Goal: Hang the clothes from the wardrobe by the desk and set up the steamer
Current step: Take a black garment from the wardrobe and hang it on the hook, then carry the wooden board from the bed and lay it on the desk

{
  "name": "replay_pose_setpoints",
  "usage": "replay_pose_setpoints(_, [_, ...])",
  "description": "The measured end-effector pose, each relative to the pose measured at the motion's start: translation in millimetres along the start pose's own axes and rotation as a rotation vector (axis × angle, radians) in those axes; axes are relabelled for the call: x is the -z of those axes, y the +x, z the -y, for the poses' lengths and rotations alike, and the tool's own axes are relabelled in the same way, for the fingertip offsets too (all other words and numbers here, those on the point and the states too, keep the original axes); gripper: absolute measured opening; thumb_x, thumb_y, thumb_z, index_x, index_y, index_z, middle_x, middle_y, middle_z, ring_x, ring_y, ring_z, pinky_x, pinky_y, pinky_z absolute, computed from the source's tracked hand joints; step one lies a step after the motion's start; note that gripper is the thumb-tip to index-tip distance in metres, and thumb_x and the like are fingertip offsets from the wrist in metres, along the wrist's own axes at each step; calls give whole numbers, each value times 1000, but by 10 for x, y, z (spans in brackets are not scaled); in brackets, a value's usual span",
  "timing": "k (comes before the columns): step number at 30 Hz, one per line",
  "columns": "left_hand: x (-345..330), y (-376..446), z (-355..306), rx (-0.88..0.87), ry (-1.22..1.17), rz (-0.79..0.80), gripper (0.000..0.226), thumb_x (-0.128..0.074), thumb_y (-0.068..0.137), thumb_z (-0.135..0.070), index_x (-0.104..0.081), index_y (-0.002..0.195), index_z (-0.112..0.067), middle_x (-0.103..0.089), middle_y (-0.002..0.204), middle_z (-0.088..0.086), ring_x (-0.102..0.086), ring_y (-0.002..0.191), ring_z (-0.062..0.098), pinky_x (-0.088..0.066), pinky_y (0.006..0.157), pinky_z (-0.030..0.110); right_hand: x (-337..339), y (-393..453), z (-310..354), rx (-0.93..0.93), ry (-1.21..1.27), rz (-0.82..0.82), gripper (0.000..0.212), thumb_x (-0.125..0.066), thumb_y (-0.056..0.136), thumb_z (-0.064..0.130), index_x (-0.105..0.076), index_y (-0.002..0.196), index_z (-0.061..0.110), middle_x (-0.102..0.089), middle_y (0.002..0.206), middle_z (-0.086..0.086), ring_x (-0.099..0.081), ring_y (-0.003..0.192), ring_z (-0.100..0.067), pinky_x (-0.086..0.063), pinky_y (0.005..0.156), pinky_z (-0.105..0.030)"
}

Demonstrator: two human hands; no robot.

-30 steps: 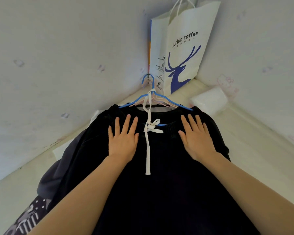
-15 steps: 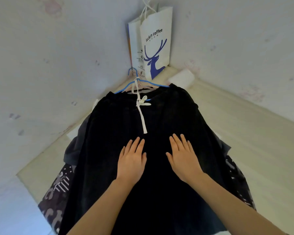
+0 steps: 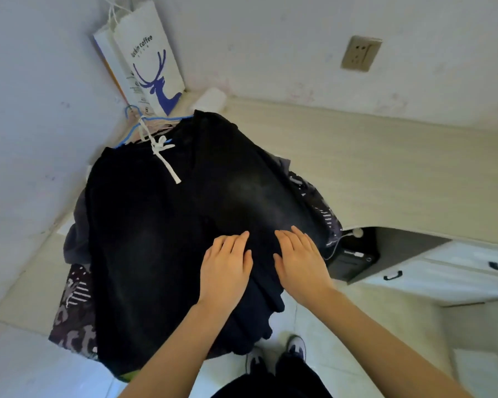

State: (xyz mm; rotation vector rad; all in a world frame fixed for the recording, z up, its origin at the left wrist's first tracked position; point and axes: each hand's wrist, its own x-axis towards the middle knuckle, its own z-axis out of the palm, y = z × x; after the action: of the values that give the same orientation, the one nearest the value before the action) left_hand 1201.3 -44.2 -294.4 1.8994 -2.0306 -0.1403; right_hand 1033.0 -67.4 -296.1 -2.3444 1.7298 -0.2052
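Two hands lie flat on the clothes: one left hand (image 3: 226,268) and one right hand (image 3: 301,265). One black garment (image 3: 161,239) tops the pile, with one white drawstring (image 3: 163,152) tied at its waist. At least two more garments show beneath it: one grey (image 3: 75,239), one dark with a pale pattern (image 3: 72,320). The hangers (image 3: 133,124) are bunched, so their number cannot be told. One paper bag (image 3: 148,67) stands in the corner. One wall socket (image 3: 360,53). Two drawer handles (image 3: 393,274). Two shoes (image 3: 296,347).
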Motion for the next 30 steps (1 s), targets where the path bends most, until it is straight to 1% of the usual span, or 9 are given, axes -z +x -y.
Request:
replay_pose_setpoints(3, [7,-94,-357,-108,-31,18,36,-65,88,-24,-64,122,-14,-69,107,-2,-61,105,18,-55,80,34,96,-425,-192,-121,10,-73,46,-61,89,26,-53,131,10,-60,130,-7,-47,130,-28,-37,109,-43])
replay_pose_setpoints(7, [-56,-235,-815,-267,-49,62,33,-66,87,-24,-66,118,-14,-70,103,-2,-63,101,18,-54,79,33,219,-1035,-448,-272,19,-120,43,-57,93,28,-51,132,13,-58,131,-5,-47,130,-26,-34,110,-41])
replay_pose_setpoints(11, [-223,-480,-1294,-424,-93,110,30,-66,87,-22,-66,116,-14,-69,98,-4,-62,96,17,-54,74,32,238,-1728,-761,-412,-30,-172,41,-67,85,25,-59,122,8,-65,118,-8,-57,119,-29,-46,100,-42])
replay_pose_setpoints(13, [-304,-661,-1573,-506,-122,127,26,-67,87,-19,-68,112,-13,-69,93,-4,-62,91,17,-52,69,32,216,-2121,-923,-476,-41,-206,41,-68,84,24,-60,120,7,-67,114,-8,-59,115,-30,-48,97,-41])
replay_pose_setpoints(17, [-453,-1171,-2192,-644,-169,207,21,-67,87,-17,-69,107,-14,-69,89,-6,-61,88,17,-50,68,30,210,-3007,-1152,-646,-79,-206,43,-70,83,29,-61,121,11,-68,111,-4,-62,111,-27,-49,95,-38])
replay_pose_setpoints(19, [-525,-1455,-2518,-700,-188,243,19,-65,87,-17,-69,106,-14,-70,89,-6,-61,87,17,-50,68,30,212,-3452,-1252,-708,-79,-219,43,-70,83,29,-61,121,10,-69,110,-4,-63,110,-27,-50,94,-38])
replay_pose_setpoints(21, [-591,-1757,-2842,-749,-211,281,20,-63,89,-18,-69,107,-14,-71,91,-5,-62,88,17,-52,70,30,205,-3900,-1346,-764,-69,-239,43,-70,82,27,-61,120,8,-69,109,-6,-63,109,-29,-51,94,-39])
replay_pose_setpoints(24, [-705,-2235,-3299,-838,-230,338,22,-62,90,-17,-69,110,-12,-71,92,-3,-61,89,20,-53,71,34,188,-4560,-1455,-862,-77,-246,44,-69,83,29,-60,121,9,-68,109,-5,-63,108,-27,-50,94,-37])
replay_pose_setpoints(30, [-942,-3131,-4012,-1007,-208,453,23,-56,93,-21,-67,112,-17,-70,94,-7,-60,94,18,-50,72,32,93,-5751,-1576,-1042,-80,-290,43,-70,82,27,-61,119,8,-69,107,-6,-63,106,-29,-50,93,-38])
